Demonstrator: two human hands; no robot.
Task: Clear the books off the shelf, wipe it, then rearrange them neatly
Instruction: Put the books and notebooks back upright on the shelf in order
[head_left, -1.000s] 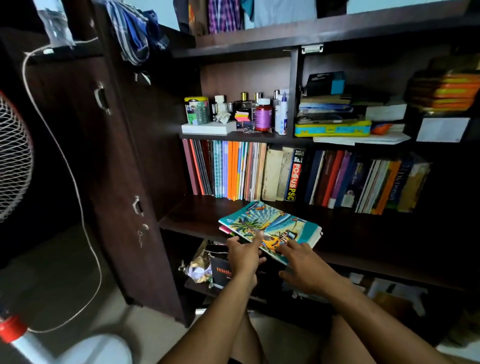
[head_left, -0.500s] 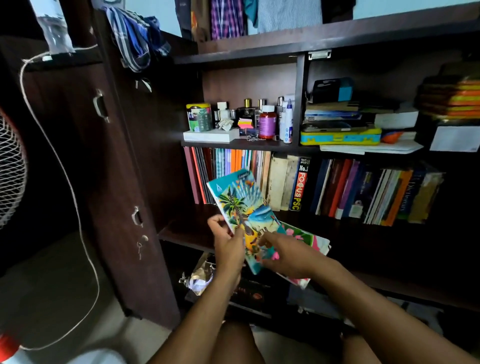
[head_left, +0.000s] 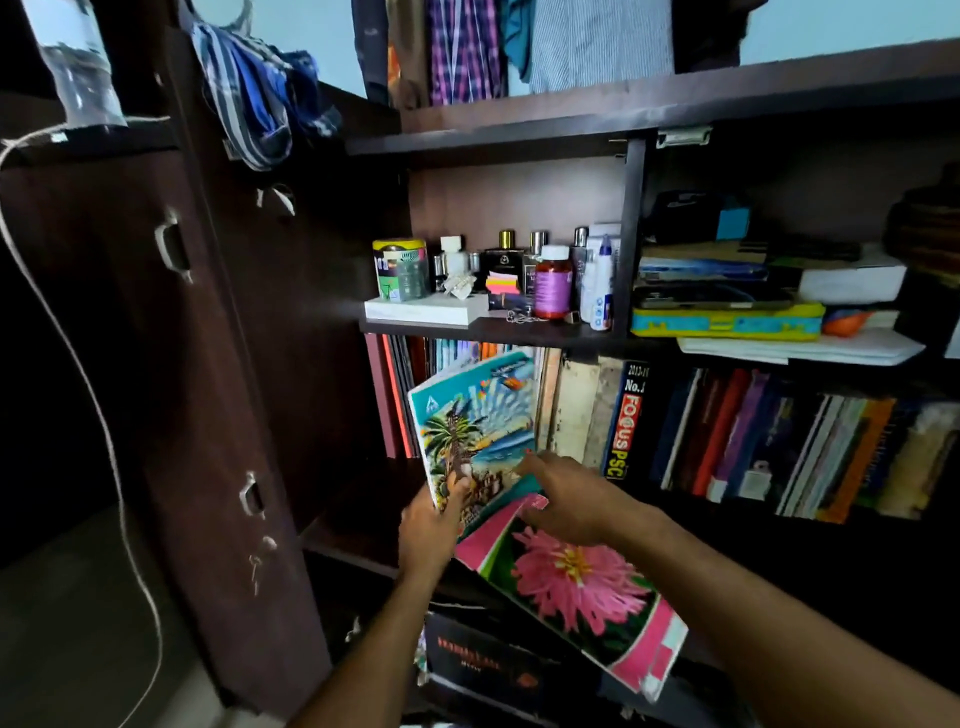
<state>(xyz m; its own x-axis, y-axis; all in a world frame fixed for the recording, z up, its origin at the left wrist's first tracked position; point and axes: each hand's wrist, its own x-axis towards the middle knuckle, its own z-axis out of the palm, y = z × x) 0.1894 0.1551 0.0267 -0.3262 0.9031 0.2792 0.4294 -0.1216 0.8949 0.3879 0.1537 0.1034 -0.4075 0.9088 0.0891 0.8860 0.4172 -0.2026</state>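
Shelf (head_left: 358, 525) mid-frame: left grip (head_left: 428, 525) pinches palm notebook (head_left: 475, 431) upright; right grip (head_left: 571, 499) open, should steady it into the row.

Two hands up: left hand (head_left: 430, 525), right hand (head_left: 576, 504). Two notebooks out front: palm-tree notebook (head_left: 475, 421), pink-flower notebook (head_left: 576, 582). One orange pill bottle (head_left: 552, 283).

A palm-tree notebook (head_left: 475, 431) stands upright at the shelf front, a pink-flower notebook (head_left: 576, 587) lying flat below it.
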